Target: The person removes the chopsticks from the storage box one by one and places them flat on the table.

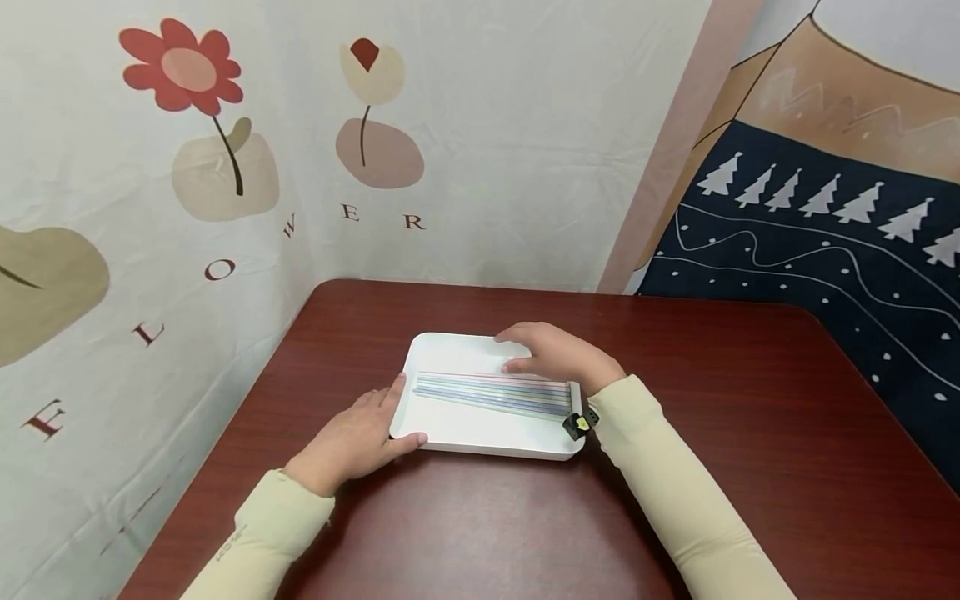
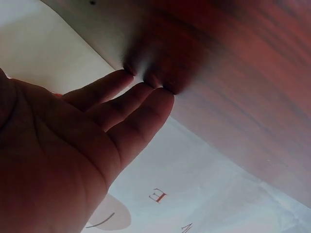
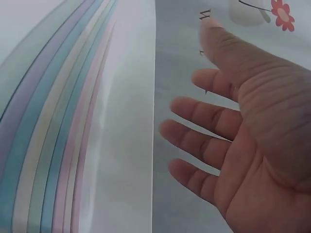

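A shallow white tray (image 1: 465,433) lies on the table with several long, thin pastel strips (image 1: 487,392) inside, running side by side from left to right. My left hand (image 1: 360,437) rests at the tray's left end, thumb on the front rim and fingers along the left side. In the left wrist view, the fingers (image 2: 141,119) extend nearly straight. Over the tray's far right part hovers my right hand (image 1: 558,354), thumb apart from the fingers and nothing between them. The right wrist view shows the strips (image 3: 43,126) in pink, blue, green, cream and purple beside that hand.
A small black device (image 1: 579,423) with a yellow mark sits by the right wrist, over the tray's right end. The dark red wooden table (image 1: 487,525) meets a printed flower curtain (image 1: 480,167) behind and a navy tree-patterned cloth (image 1: 810,233) at right.
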Available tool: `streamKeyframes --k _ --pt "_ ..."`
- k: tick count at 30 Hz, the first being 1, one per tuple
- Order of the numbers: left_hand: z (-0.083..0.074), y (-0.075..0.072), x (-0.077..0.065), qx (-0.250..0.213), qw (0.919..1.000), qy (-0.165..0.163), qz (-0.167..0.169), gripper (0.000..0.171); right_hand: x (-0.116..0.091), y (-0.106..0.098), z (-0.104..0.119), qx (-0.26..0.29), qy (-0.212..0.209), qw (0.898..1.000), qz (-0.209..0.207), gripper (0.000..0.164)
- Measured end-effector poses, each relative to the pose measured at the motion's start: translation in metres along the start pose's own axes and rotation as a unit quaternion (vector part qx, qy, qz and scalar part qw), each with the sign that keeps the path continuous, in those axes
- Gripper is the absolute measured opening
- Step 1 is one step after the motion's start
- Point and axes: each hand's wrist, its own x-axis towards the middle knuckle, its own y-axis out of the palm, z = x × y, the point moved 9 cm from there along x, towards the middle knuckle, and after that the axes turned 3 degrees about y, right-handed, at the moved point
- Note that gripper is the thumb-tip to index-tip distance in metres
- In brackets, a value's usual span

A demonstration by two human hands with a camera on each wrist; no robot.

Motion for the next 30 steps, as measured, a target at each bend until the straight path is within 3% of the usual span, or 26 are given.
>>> streamKeyframes --k 11,20,30 --pt "-0.001 -0.005 0.001 0.037 0.999 0.003 -0.024 0.105 0.013 0.015 0.003 0.043 -0.002 0.998 0.042 0.041" --pt "-0.001 -0.007 0.001 0.039 0.999 0.002 -0.023 0.103 0.027 0.02 0.007 0.047 -0.007 0.998 0.032 0.03" --pt "-0.003 -0.007 0.0 0.039 0.9985 0.013 -0.036 0.103 0.032 0.034 -0.002 0.097 0.012 0.995 0.027 0.025"
